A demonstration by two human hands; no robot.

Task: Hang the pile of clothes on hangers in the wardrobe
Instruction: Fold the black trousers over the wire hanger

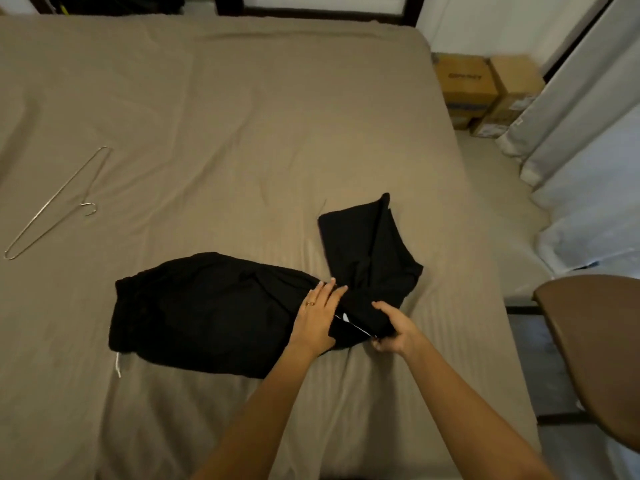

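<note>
A black pair of trousers (207,310) lies across the bed, waistband to the left with a white drawstring end, its legs folded back toward the upper right. My left hand (320,311), wearing a ring, rests flat on the cloth at the fold with straight fingers. My right hand (391,329) grips the black fabric at the fold, where a thin metal wire of a hanger (356,329) shows between both hands; most of that hanger is hidden under the cloth. A second bare wire hanger (55,206) lies at the bed's left side.
The tan bedsheet (242,133) covers the whole bed. Cardboard boxes (485,88) stand on the floor at the back right beside a grey curtain (581,133). A brown rounded board (595,348) juts in at the right edge.
</note>
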